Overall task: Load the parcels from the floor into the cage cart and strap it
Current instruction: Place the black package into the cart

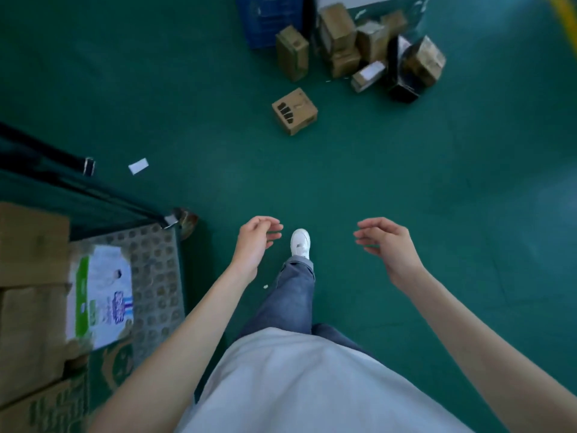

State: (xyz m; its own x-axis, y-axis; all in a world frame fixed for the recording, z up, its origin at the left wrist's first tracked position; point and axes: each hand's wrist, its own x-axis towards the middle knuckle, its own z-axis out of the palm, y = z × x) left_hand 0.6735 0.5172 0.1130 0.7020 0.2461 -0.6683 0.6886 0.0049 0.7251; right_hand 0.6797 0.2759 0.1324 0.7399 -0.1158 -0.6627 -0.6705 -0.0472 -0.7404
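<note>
Both the left hand (254,242) and right hand (388,245) are held empty, fingers loosely curled. Parcels (359,48) are piled far right on the floor; the cage cart (156,254) stands near left. Printing is unreadable.

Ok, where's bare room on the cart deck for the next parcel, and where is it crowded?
The studded grey cart deck is bare along its right edge, between the white-and-green printed pack and the green floor. Its left side is crowded with stacked brown cardboard boxes.
</note>
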